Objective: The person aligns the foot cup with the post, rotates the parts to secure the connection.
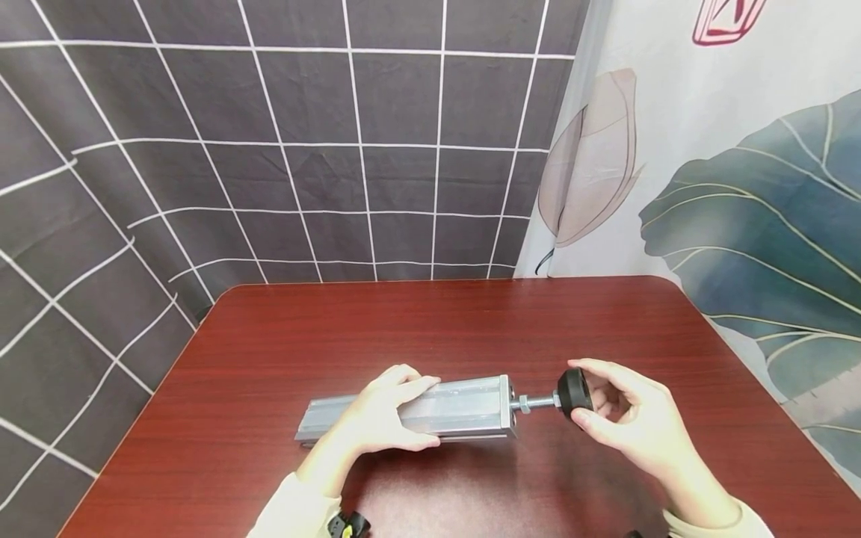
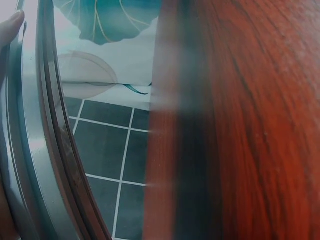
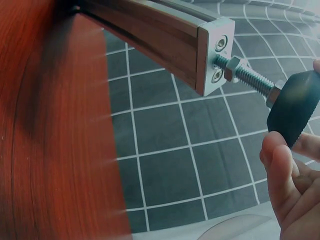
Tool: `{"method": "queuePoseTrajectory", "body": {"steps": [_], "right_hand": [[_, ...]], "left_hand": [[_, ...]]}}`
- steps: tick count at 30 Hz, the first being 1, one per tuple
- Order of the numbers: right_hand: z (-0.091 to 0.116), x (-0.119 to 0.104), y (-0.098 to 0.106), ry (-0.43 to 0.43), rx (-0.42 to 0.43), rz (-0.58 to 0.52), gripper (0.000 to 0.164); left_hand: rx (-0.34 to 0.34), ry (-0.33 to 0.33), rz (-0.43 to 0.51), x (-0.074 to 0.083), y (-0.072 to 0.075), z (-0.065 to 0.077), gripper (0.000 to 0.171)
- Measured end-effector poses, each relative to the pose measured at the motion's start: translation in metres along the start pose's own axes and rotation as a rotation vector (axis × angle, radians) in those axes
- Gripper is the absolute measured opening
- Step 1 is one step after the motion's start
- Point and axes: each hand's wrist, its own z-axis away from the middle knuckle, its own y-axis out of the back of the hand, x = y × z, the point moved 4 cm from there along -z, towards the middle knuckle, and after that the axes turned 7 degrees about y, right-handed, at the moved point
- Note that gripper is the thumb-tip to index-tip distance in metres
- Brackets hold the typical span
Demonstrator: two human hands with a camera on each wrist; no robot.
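Observation:
My left hand (image 1: pixel 383 411) grips an aluminium profile (image 1: pixel 464 407) around its middle, thumb along the near side and fingers over the far side. At the profile's right end a metal end plate (image 3: pixel 212 57) carries two screws and a threaded rod (image 3: pixel 255 81) with a hex nut (image 3: pixel 235 69). On the rod's outer end sits a round black levelling foot (image 1: pixel 574 392). Thumb and fingers of my right hand (image 1: pixel 635 415) pinch this foot by its rim. In the left wrist view the profile (image 2: pixel 37 125) runs down the left side, with one fingertip on it.
Beneath the profile lies a reddish-brown wooden table (image 1: pixel 403 321) with rounded back corners. Behind it hangs a dark grey curtain (image 1: pixel 303 179) with white grid lines, and at the right a white curtain (image 1: pixel 619 187) with leaf prints. A black band device (image 1: pixel 348 525) is on the left wrist.

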Motion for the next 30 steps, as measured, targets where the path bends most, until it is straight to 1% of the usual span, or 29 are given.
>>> {"method": "queuePoseTrajectory", "body": {"steps": [2, 6, 9, 12, 14, 17, 20, 23, 26, 30], "right_hand": [[-0.001, -0.001, 0.0, -0.022, 0.012, 0.026, 0.056], [-0.003, -0.002, -0.001, -0.072, 0.039, 0.04, 0.052], [-0.005, -0.004, -0.001, -0.102, 0.056, 0.042, 0.048], [-0.006, -0.005, -0.001, -0.126, 0.062, 0.071, 0.043], [-0.006, -0.007, 0.0, -0.145, 0.062, 0.1, 0.04], [-0.007, -0.009, 0.0, -0.172, 0.058, 0.144, 0.037], [-0.007, -0.012, 0.001, -0.193, 0.053, 0.173, 0.033], [-0.008, -0.013, 0.002, -0.221, 0.046, 0.191, 0.029], [-0.008, -0.013, 0.002, -0.266, 0.035, 0.199, 0.024], [-0.008, -0.012, 0.003, -0.33, -0.004, 0.218, 0.021]], "left_hand": [[-0.007, 0.0, -0.005, 0.0, 0.001, 0.0, 0.07], [-0.05, 0.006, -0.017, 0.001, 0.001, 0.0, 0.076], [-0.081, -0.002, -0.043, 0.002, 0.002, 0.0, 0.082], [-0.105, -0.004, -0.067, 0.003, 0.002, 0.0, 0.087], [-0.118, 0.005, -0.074, 0.003, 0.002, 0.0, 0.087], [-0.131, 0.034, -0.068, 0.003, 0.001, -0.001, 0.084], [-0.134, 0.06, -0.066, 0.004, 0.0, 0.0, 0.081], [-0.124, 0.05, -0.099, 0.006, -0.001, 0.001, 0.081], [-0.102, 0.031, -0.13, 0.009, -0.002, 0.001, 0.08], [-0.067, 0.025, -0.138, 0.01, -0.003, 0.0, 0.08]]}}
